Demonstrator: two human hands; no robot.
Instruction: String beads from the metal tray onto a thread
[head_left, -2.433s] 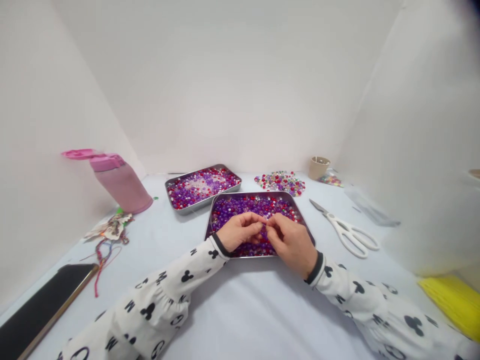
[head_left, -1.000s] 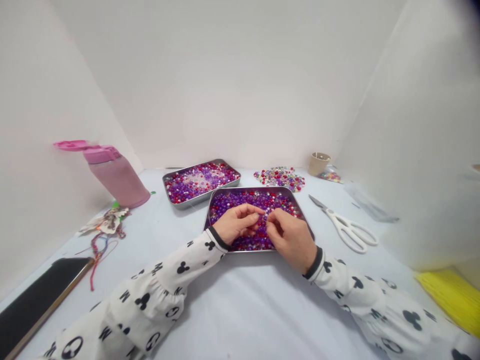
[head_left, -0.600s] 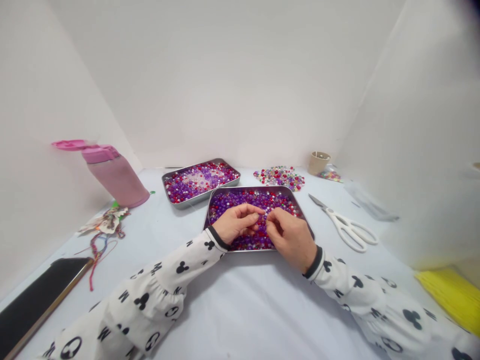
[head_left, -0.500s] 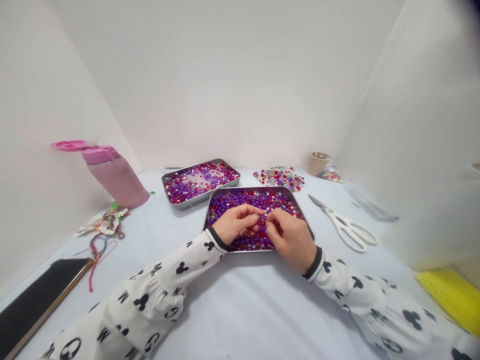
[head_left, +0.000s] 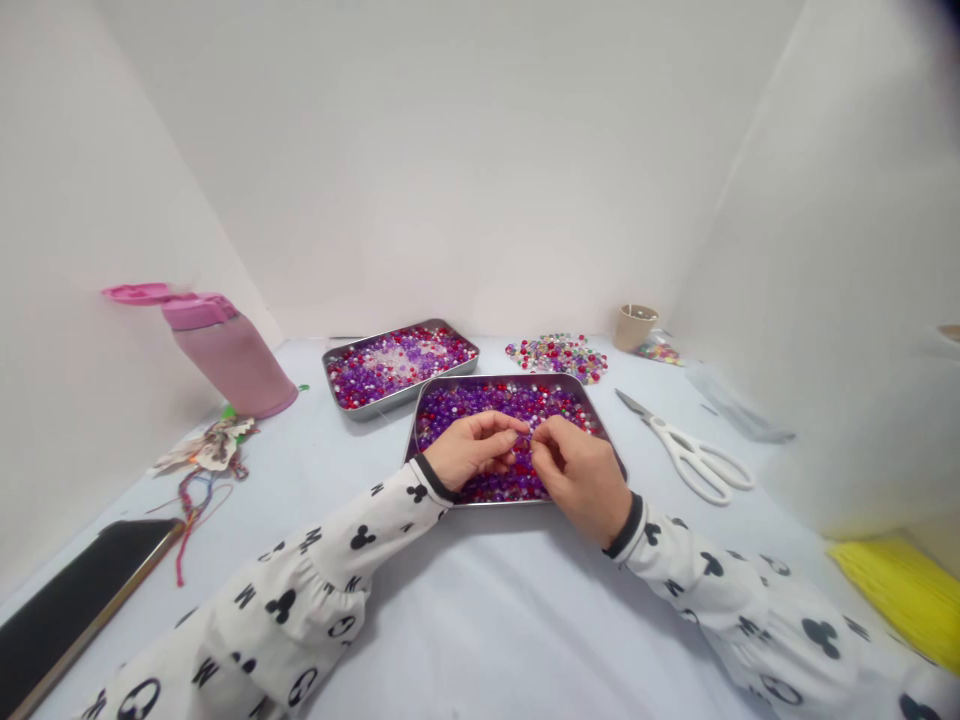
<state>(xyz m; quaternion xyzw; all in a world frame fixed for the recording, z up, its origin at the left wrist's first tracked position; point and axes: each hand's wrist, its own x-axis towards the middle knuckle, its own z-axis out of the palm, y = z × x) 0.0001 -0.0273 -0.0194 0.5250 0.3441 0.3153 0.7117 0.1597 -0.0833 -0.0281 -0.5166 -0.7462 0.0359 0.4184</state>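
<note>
Barely anything has shifted over the last couple of seconds: from the head view, both hands stay parked in the same spot, and the whole scene just sits a touch higher in the frame than it did at the start. Left hand point(head_left: 474, 450) and right hand point(head_left: 582, 478) meet at the fingertips dead centre of the frame, right over the near tray point(head_left: 415, 432). Both are curled up with thumb and forefinger pinched shut, and whatever is between them is too tiny for me to make out. That tray is full of purple and red beads point(head_left: 487, 405), and both hands rest down among them. Just behind it, up and to the left, is a second tray point(head_left: 390, 405) with the same sort of mix. A loose bead pile point(head_left: 556, 357) and a small cup point(head_left: 636, 325) sit further back to the right, with white scissors point(head_left: 694, 458) at right. A pink bottle point(head_left: 225, 352) stands at left, and a dark phone point(head_left: 79, 605) lies at lower left on the table point(head_left: 480, 610).
</note>
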